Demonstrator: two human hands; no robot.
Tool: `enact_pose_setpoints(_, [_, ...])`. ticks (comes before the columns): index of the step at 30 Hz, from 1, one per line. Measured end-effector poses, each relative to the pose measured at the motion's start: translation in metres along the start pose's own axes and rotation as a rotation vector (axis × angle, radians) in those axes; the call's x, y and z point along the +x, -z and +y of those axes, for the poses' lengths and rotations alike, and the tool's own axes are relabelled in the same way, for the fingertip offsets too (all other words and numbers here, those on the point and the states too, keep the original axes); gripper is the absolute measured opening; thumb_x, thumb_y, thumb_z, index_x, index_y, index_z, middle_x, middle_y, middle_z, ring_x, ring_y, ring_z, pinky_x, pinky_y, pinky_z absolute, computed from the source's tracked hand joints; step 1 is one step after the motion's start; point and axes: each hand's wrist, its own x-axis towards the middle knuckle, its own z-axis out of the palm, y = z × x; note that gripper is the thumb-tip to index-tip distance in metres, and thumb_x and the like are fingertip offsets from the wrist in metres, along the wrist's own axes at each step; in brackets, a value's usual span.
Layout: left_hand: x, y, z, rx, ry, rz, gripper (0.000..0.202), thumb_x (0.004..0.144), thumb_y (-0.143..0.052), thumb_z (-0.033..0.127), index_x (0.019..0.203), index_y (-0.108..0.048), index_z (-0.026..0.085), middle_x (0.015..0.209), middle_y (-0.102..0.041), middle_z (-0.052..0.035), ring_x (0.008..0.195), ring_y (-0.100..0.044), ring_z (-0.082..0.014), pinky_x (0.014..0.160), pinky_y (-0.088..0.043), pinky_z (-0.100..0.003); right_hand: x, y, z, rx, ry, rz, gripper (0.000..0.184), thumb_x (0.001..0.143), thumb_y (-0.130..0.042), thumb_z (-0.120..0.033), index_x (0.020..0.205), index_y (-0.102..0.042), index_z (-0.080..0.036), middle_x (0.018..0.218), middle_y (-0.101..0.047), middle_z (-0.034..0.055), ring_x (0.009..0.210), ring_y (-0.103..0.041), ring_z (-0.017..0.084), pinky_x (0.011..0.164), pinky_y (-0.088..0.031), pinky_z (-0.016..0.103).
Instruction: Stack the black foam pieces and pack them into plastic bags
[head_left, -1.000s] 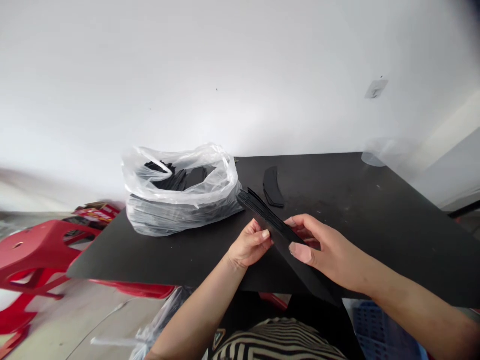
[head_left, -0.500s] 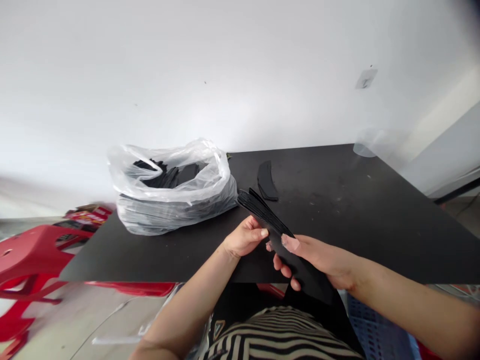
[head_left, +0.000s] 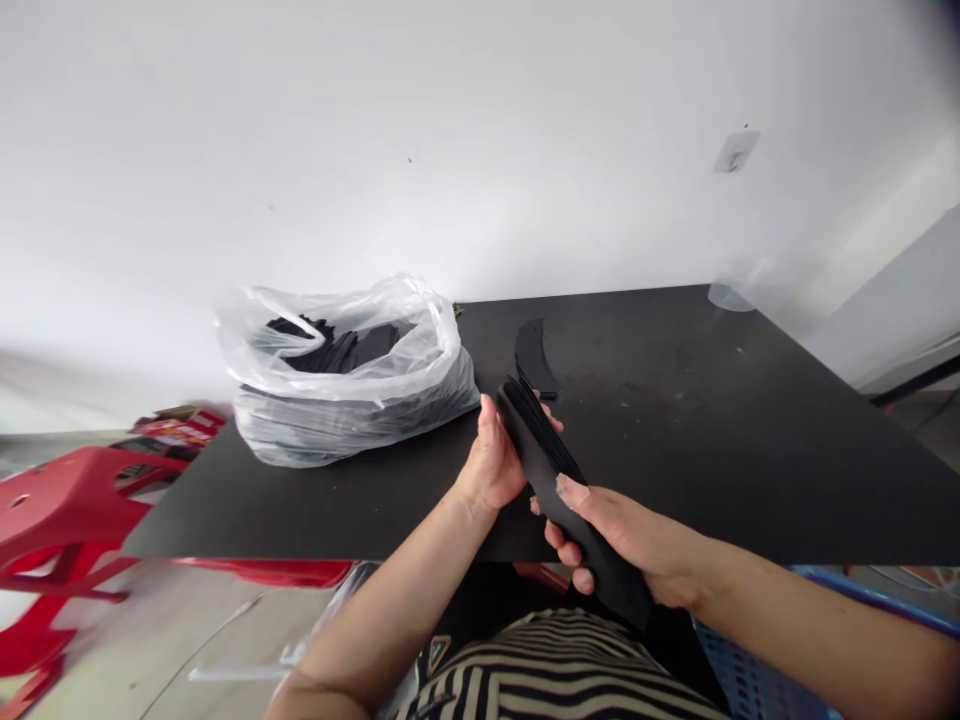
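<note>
Both hands are closed around a stack of black curved strips (head_left: 556, 480), holding it tilted above a black table (head_left: 712, 430). The left hand (head_left: 491, 470) is cupping the upper end, while the right hand (head_left: 622, 540) is pinching the lower part. At eleven o'clock, a clear plastic bag (head_left: 345, 430) is sitting on the table, packed with more black strips (head_left: 319, 352). One loose strip (head_left: 534, 358) is lying at twelve o'clock, just beyond the hands.
</note>
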Motion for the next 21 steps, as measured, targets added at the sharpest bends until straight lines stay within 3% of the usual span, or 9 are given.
enact_pose_setpoints(3, [0.003, -0.006, -0.006, -0.052, 0.006, 0.076, 0.065, 0.077, -0.057, 0.074, 0.105, -0.066, 0.016, 0.093, -0.066, -0.0063, 0.083, -0.065, -0.0206, 0.075, -0.056, -0.036, 0.001, -0.004, 0.001, -0.002, 0.014, 0.035, 0.044, 0.092, -0.053, -0.058, 0.103, -0.056, -0.015, 0.074, -0.057, 0.0002, 0.054, -0.050, 0.006, 0.048, -0.044, 0.016])
enact_pose_setpoints(7, [0.006, -0.007, -0.012, -0.093, 0.030, 0.103, 0.051, 0.081, -0.059, 0.067, 0.098, -0.064, 0.019, 0.086, -0.062, -0.0017, 0.077, -0.061, -0.0157, 0.071, -0.054, -0.031, 0.003, -0.004, 0.003, -0.037, 0.019, 0.068, 0.043, 0.092, -0.053, -0.058, 0.101, -0.055, -0.016, 0.074, -0.057, 0.0001, 0.054, -0.052, 0.007, 0.047, -0.045, 0.017])
enact_pose_setpoints(11, [0.010, -0.006, -0.016, -0.150, 0.054, 0.078, 0.045, 0.081, -0.062, 0.063, 0.089, -0.061, 0.019, 0.077, -0.056, 0.0014, 0.068, -0.055, -0.0117, 0.065, -0.049, -0.025, 0.004, -0.005, 0.006, -0.062, 0.033, 0.102, 0.041, 0.093, -0.052, -0.057, 0.097, -0.055, -0.016, 0.073, -0.057, -0.0002, 0.054, -0.052, 0.007, 0.047, -0.046, 0.017])
enact_pose_setpoints(21, [0.013, -0.007, -0.017, -0.203, 0.037, 0.025, 0.044, 0.084, -0.059, 0.062, 0.085, -0.058, 0.018, 0.071, -0.048, 0.0025, 0.061, -0.046, -0.0094, 0.058, -0.043, -0.022, 0.007, -0.010, 0.010, -0.087, 0.051, 0.146, 0.043, 0.089, -0.057, -0.060, 0.089, -0.052, -0.017, 0.071, -0.056, -0.0012, 0.053, -0.050, 0.006, 0.048, -0.045, 0.018])
